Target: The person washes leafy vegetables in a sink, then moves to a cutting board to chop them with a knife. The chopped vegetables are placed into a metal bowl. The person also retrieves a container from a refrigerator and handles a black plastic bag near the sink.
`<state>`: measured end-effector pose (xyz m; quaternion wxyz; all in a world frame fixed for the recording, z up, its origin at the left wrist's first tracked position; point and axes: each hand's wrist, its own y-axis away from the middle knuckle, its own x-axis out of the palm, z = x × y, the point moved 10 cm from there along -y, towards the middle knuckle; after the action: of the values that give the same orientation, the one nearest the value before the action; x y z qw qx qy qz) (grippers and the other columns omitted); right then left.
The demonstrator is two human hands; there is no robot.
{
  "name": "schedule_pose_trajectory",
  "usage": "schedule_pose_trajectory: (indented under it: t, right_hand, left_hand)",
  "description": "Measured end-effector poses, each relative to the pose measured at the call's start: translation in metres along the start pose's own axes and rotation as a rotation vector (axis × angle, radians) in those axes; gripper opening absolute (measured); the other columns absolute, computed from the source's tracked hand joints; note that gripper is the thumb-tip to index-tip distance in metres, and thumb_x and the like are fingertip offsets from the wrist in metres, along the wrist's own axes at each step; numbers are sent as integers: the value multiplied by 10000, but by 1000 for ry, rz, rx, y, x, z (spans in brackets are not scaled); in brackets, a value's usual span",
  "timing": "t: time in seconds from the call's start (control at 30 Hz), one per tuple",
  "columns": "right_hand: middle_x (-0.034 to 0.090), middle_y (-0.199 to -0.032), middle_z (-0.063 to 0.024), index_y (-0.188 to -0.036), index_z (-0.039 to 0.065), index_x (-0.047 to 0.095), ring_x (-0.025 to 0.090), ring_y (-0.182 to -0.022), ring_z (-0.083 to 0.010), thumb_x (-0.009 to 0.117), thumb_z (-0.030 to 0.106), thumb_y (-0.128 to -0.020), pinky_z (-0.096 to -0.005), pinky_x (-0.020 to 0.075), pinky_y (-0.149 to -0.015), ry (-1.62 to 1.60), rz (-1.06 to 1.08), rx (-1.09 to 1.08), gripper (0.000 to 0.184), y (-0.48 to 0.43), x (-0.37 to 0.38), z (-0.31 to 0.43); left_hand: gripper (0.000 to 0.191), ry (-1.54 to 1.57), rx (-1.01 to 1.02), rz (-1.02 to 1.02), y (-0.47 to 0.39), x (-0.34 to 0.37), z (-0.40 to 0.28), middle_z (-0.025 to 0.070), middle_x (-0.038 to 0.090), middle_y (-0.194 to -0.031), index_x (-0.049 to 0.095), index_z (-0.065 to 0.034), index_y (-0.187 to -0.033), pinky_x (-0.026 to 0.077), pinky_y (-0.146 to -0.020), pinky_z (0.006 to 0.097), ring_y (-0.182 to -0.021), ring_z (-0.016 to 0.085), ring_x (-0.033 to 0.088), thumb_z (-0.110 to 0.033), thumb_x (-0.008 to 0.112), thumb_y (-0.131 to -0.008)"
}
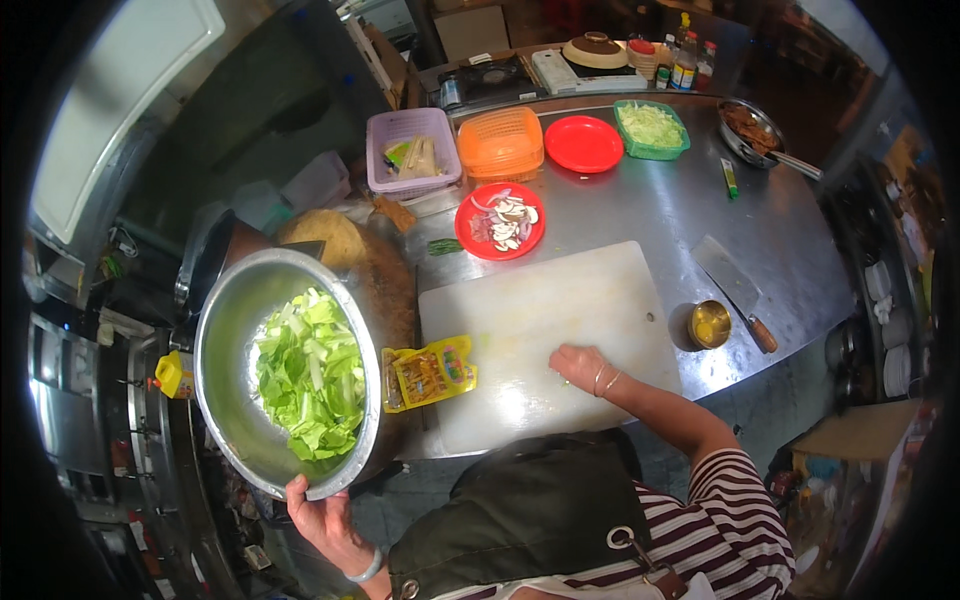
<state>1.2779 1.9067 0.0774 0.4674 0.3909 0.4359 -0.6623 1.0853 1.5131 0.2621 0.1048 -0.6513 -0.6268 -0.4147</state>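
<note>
My left hand [324, 519] grips the near rim of a large stainless steel bowl [232, 330], its thumb over the edge. Chopped leafy greens [311, 375] lie in the tilted bowl. Over a white plastic cutting board [540, 300] is my right hand [583, 366], its fingers curled down towards the surface. Whether those fingers hold anything is hidden. Small green scraps show beside that wrist. Between bowl and board, a yellow printed food packet [431, 375] overlaps the board's left edge.
A cleaver [727, 277] and a small brass-coloured cup [709, 324] lie right of the board. Behind it stand a red plate of sliced mushrooms and onion [501, 221], plastic baskets [501, 142], a red plate [583, 144], a green basket of shreds [651, 131] and a pan [750, 135].
</note>
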Motion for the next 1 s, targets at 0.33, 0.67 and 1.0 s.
schedule_pose_trajectory:
  t: [0.33,0.67,1.0]
  right_hand:
    - [670,-793,-167,-1046,91,630,672,-750,-302,754,245,-791,-388,530,-706,-477,172,256,322,0,-10,-50]
    - [654,-875,-211,-969,66,545,625,-831,-426,559,172,-882,-503,504,-729,-165,339,179,138,-5,0,-29]
    - [664,-822,-209,-1000,40,527,644,-793,-426,599,183,-883,-506,517,-694,-309,100,88,198,-123,36,30]
  left_hand:
    - [543,29,-62,-12,9,-12,6,165,578,-1314,506,-22,-1326,472,-972,594,-1195,359,560,-43,594,-791]
    - [526,58,-67,2,10,-18,5,156,593,-1297,522,-24,-1303,481,-968,569,-1187,352,568,-46,599,-783]
    - [533,38,-40,-16,16,-15,1,163,596,-1285,516,-23,-1303,483,-961,583,-1178,354,573,-48,596,-777]
